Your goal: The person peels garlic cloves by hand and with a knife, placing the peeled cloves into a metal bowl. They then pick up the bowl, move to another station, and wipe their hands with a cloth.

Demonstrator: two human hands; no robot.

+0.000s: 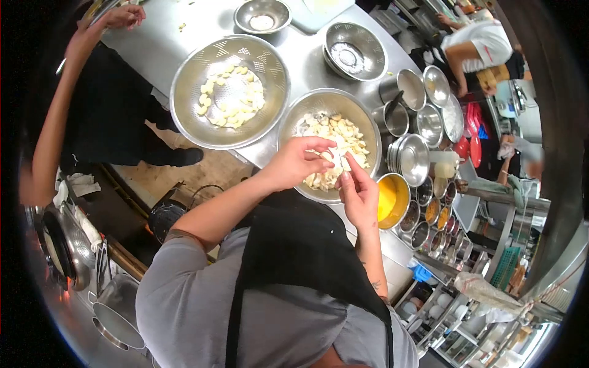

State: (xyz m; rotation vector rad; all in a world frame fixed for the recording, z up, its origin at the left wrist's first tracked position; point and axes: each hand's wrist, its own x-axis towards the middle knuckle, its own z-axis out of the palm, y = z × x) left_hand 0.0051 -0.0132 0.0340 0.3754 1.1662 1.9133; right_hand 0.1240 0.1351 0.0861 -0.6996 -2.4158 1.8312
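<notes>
Both my hands are over a perforated metal bowl [288,126] holding a heap of pale garlic cloves [334,129], many with papery skin. My left hand [299,161] comes in from the left with its fingers bent, pinching at a small whitish piece that looks like a garlic clove. My right hand [359,195] is close by on the right, thumb and forefinger pressed around a small pale garlic clove [345,164]. The fingertips of the two hands nearly meet. To the upper left, a larger perforated bowl [179,92] contains smooth, peeled-looking cloves [228,118].
Beyond are a small metal bowl [238,17] and stacked bowls [380,52]. Pots [410,86], a container of yellow liquid [388,199] and several small tubs crowd the right. Another person's arm [55,129] is at the left; a person in white [478,46] stands upper right.
</notes>
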